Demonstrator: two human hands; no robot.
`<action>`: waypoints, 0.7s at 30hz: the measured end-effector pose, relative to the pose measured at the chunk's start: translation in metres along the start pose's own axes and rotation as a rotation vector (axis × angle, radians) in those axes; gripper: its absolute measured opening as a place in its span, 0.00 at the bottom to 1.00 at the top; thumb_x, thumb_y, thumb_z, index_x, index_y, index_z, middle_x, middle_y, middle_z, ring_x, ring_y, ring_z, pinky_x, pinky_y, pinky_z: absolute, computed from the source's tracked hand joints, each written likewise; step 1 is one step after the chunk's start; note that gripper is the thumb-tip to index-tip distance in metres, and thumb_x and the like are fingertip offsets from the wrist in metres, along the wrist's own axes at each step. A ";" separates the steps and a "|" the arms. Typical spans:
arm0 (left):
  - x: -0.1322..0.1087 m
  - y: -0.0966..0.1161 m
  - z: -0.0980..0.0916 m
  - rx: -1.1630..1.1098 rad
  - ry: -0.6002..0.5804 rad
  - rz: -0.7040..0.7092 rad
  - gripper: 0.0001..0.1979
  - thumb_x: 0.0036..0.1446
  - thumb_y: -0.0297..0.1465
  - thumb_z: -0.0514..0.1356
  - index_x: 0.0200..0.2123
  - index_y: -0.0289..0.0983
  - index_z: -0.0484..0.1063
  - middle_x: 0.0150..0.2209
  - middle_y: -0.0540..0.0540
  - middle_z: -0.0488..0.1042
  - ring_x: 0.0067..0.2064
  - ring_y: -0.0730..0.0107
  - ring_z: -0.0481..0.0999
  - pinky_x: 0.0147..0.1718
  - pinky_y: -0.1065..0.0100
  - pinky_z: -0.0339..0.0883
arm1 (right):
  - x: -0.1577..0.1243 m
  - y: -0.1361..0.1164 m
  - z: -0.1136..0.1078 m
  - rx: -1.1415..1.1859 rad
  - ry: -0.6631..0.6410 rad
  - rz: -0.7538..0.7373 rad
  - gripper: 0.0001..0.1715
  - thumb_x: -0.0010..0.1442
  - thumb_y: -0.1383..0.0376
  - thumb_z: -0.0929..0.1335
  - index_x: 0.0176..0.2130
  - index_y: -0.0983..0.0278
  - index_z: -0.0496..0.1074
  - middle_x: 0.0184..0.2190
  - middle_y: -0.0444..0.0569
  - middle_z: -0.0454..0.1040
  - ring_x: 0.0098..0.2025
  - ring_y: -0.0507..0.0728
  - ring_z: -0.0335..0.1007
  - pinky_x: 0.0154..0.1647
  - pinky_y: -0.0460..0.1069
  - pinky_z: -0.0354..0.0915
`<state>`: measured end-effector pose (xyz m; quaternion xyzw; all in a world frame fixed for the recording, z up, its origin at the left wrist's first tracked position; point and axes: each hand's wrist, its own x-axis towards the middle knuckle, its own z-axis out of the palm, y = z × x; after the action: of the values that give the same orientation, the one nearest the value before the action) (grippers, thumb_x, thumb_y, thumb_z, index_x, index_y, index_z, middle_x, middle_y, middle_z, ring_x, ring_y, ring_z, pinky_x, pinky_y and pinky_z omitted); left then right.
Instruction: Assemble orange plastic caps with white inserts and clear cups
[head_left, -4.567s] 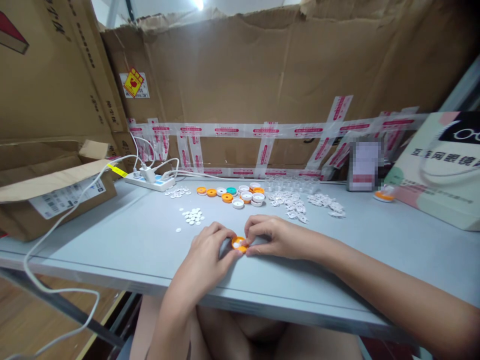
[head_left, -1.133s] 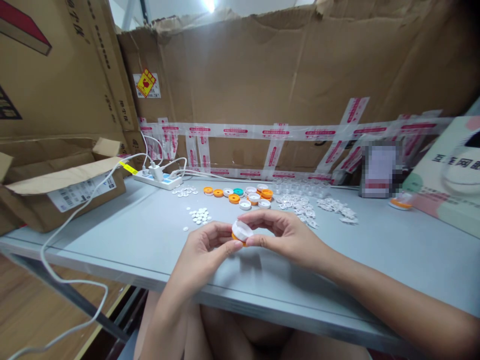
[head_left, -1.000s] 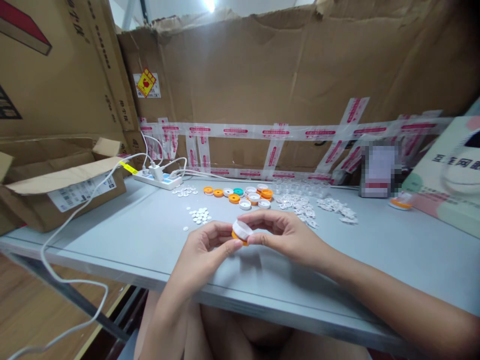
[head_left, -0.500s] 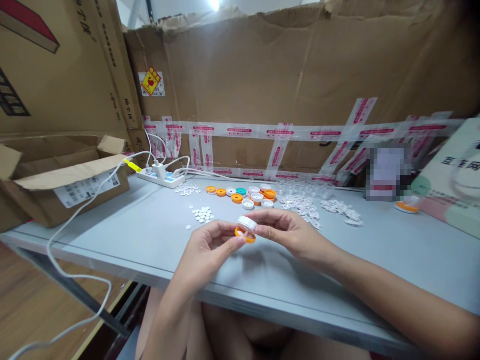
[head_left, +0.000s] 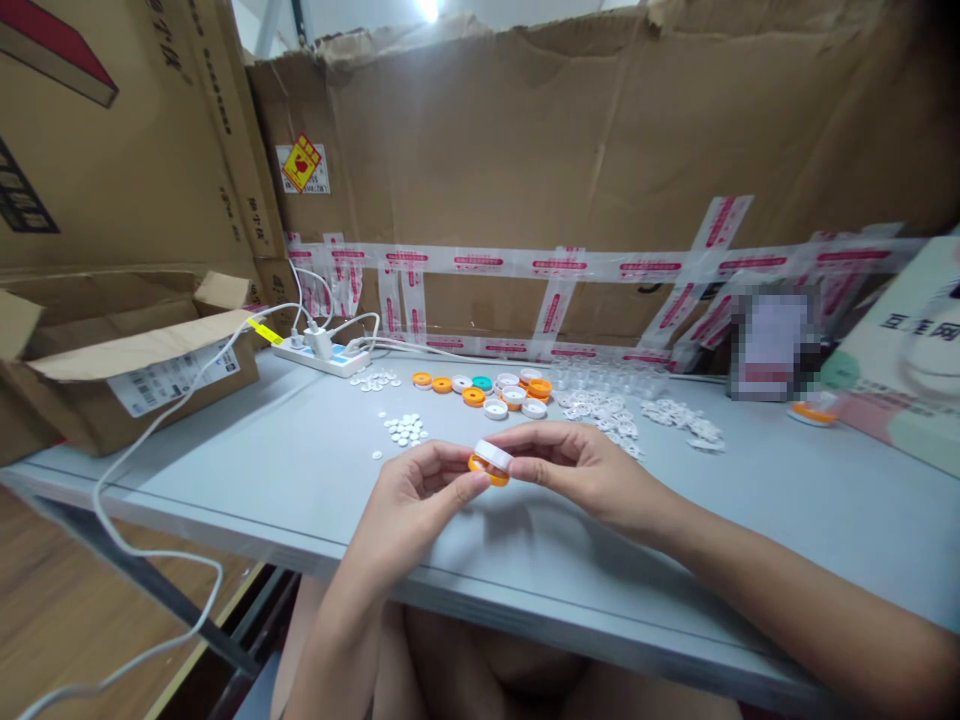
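Both hands meet a little above the grey table (head_left: 787, 520). My left hand (head_left: 420, 495) pinches an orange ring-shaped cap (head_left: 487, 472) from the left. My right hand (head_left: 581, 470) pinches a white round cap (head_left: 493, 455) that sits tilted on top of the orange one. The fingers of both hands are closed round these two small parts. Behind them on the table lie a cluster of orange, white and teal caps (head_left: 495, 390), a small group of white discs (head_left: 403, 430) and a spread of small white pieces (head_left: 645, 415).
An open cardboard box (head_left: 127, 370) sits at the table's left end. A white power strip (head_left: 321, 355) with cables lies at the back left, one cable hanging off the front edge. Taped cardboard walls (head_left: 570, 180) close the back. A printed box (head_left: 907, 370) stands at the right.
Earlier the hands pressed an orange cap on the tabletop. They have since lifted it, and the white cap now sits on the orange ring, settling lower over the last half second.
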<state>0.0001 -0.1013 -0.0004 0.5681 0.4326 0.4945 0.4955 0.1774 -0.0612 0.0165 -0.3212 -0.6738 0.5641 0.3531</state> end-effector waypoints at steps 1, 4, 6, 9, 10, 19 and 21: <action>0.000 0.000 0.000 -0.007 -0.008 0.002 0.13 0.48 0.33 0.63 0.36 0.32 0.71 0.36 0.42 0.79 0.40 0.63 0.77 0.41 0.66 0.69 | 0.000 0.000 0.000 0.001 -0.005 -0.002 0.15 0.48 0.62 0.72 0.38 0.61 0.76 0.37 0.46 0.78 0.42 0.55 0.74 0.49 0.53 0.66; 0.000 0.000 0.000 -0.021 -0.024 0.017 0.12 0.49 0.33 0.63 0.36 0.32 0.70 0.35 0.43 0.79 0.40 0.63 0.77 0.42 0.65 0.69 | 0.000 0.000 0.001 -0.001 -0.013 -0.009 0.14 0.48 0.62 0.72 0.38 0.61 0.76 0.36 0.46 0.78 0.41 0.55 0.74 0.49 0.52 0.66; 0.000 -0.001 0.000 -0.023 -0.026 0.021 0.12 0.49 0.33 0.63 0.36 0.33 0.70 0.35 0.43 0.79 0.40 0.63 0.77 0.42 0.65 0.69 | 0.000 0.000 0.001 -0.007 -0.012 -0.006 0.14 0.48 0.62 0.72 0.38 0.61 0.76 0.36 0.46 0.78 0.41 0.55 0.74 0.48 0.52 0.66; -0.001 -0.002 0.000 -0.025 -0.021 0.017 0.11 0.49 0.33 0.63 0.35 0.33 0.70 0.35 0.43 0.79 0.40 0.64 0.78 0.42 0.65 0.69 | 0.000 0.000 0.002 -0.032 0.000 -0.017 0.14 0.47 0.62 0.72 0.37 0.61 0.76 0.37 0.46 0.78 0.42 0.55 0.73 0.48 0.53 0.66; -0.001 -0.002 0.000 -0.026 -0.018 0.015 0.11 0.49 0.33 0.63 0.35 0.33 0.70 0.35 0.43 0.79 0.40 0.64 0.78 0.42 0.66 0.69 | 0.000 0.000 0.002 -0.048 0.005 -0.027 0.14 0.47 0.61 0.73 0.37 0.61 0.76 0.37 0.46 0.78 0.42 0.55 0.73 0.48 0.53 0.66; -0.001 -0.001 -0.001 -0.015 0.031 -0.005 0.12 0.45 0.33 0.65 0.33 0.33 0.71 0.35 0.43 0.79 0.39 0.63 0.77 0.40 0.65 0.70 | -0.001 0.003 0.001 -0.227 0.050 -0.164 0.15 0.45 0.60 0.73 0.36 0.61 0.76 0.37 0.47 0.77 0.43 0.57 0.71 0.48 0.54 0.64; -0.001 -0.001 -0.001 -0.028 0.022 0.003 0.11 0.45 0.32 0.65 0.33 0.33 0.72 0.34 0.44 0.79 0.39 0.63 0.78 0.41 0.65 0.70 | -0.001 0.004 0.002 -0.220 0.046 -0.168 0.16 0.45 0.61 0.74 0.36 0.62 0.76 0.37 0.48 0.76 0.42 0.57 0.71 0.48 0.55 0.64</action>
<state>-0.0008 -0.1021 -0.0018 0.5560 0.4304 0.5075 0.4980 0.1766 -0.0624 0.0123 -0.3133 -0.7478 0.4476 0.3772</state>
